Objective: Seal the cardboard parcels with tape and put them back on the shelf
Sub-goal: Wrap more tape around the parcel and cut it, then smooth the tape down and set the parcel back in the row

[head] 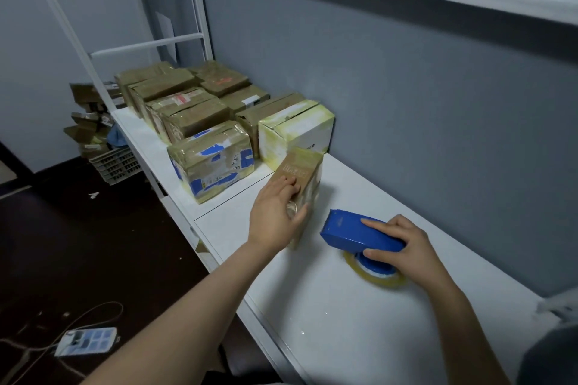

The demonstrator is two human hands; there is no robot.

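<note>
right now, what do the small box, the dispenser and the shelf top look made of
Box: brown cardboard, matte, with glossy clear tape glinting on its side. Dispenser: probably hard plastic, smooth blue with a soft sheen. Shelf top: smooth white, faintly reflective; painted metal or laminate, cannot tell which.

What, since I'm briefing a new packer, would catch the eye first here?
The bright blue tape dispenser, gripped by the right hand on the white shelf at centre right, stands out most. Just left of it the left hand holds a small brown parcel standing on the shelf. Behind that, a crowd of taped cardboard parcels fills the shelf's far left end.
</note>
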